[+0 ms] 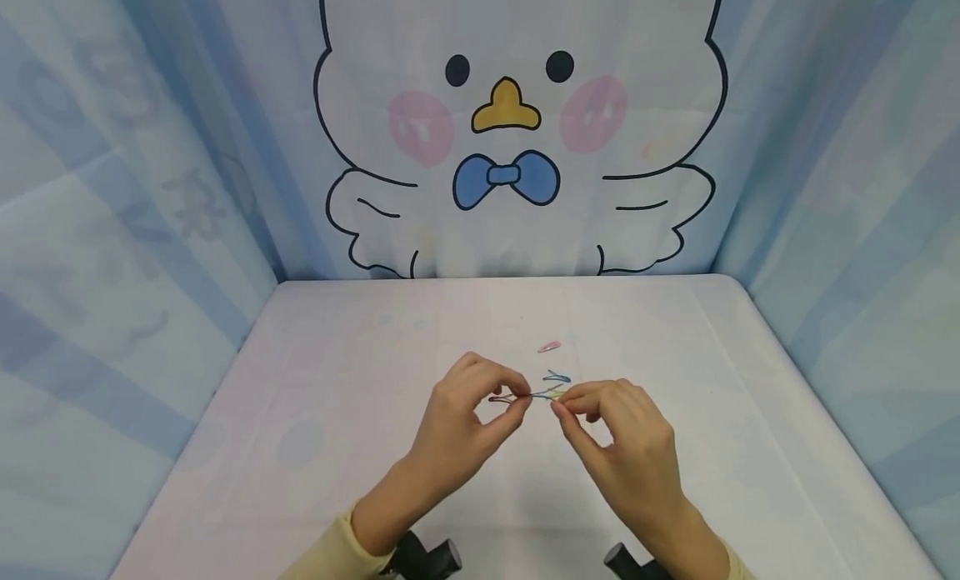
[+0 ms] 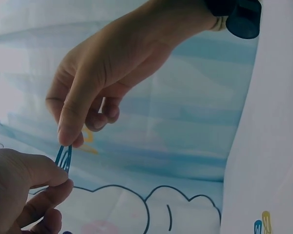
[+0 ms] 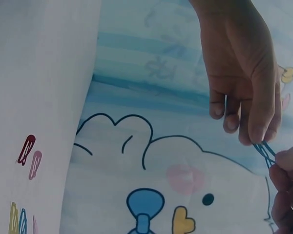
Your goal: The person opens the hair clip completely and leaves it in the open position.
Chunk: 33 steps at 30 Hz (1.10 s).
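A blue snap hair clip (image 1: 542,394) is stretched between my two hands above the table. My left hand (image 1: 468,409) pinches one end between thumb and index finger. From the other side, my right hand (image 1: 630,438) pinches the opposite end. In the left wrist view the clip (image 2: 64,158) shows thin metal prongs between the fingertips. Its prongs look spread apart in the right wrist view, where the clip (image 3: 264,153) is partly covered by fingers. A dark red clip (image 1: 501,398) shows through the loop of my left thumb and index finger.
On the white table (image 1: 360,338) lie a pink clip (image 1: 549,347) at the back, another blue clip (image 1: 557,377) just beyond my fingers, and a yellow clip (image 3: 13,219). Printed curtains (image 1: 150,188) stand around the table's back and sides.
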Available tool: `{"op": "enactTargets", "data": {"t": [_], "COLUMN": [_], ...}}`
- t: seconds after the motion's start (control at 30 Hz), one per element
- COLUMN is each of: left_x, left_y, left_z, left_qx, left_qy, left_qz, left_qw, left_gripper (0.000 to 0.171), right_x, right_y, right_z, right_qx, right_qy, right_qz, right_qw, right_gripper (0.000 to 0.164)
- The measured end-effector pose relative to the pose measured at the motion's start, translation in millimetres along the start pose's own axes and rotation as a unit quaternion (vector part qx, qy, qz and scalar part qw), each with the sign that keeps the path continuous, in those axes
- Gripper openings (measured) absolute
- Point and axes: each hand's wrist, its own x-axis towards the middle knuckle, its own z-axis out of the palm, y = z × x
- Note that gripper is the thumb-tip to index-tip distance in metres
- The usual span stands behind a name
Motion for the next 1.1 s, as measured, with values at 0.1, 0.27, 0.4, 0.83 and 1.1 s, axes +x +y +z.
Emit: {"op": "enactTargets", "data": {"t": [0.1,0.27,0.4,0.83,1.1], "left_x": [0.2,-0.9,-1.6,2.4,9.9], "left_y": [-0.5,-3.5,-7.0,-24.0,-51.6], "left_z": [1.8,3.2,4.1,4.4,12.1], "left_qx": [0.002,0.000,-0.004,-0.004,0.019], "left_qy": [0.000,0.002,0.000,0.000,0.003], "left_qz": [0.005,0.015,0.019,-0.017,-0.074], "left_qw": [1.0000,0.9999,0.9998,0.9998,0.9971], "left_gripper": [0.015,0.015,0.015,0.013,0.010], "right_x": [-2,-4,-4,-1,4], "right_y": [1,2,1,-4,-10], "right_z": [-1,-1,0,-3,-9], "right_qx": [0.003,-0.004,-0.018,-0.009,0.014], "right_qy": [-0.001,0.002,0.008,0.031,0.060], "right_qz": [0.000,0.001,-0.002,-0.016,-0.026], "right_qw": [1.000,1.000,1.000,0.999,0.998], "right_gripper": [0.025,0.017,0.022,0.022,0.017]}}
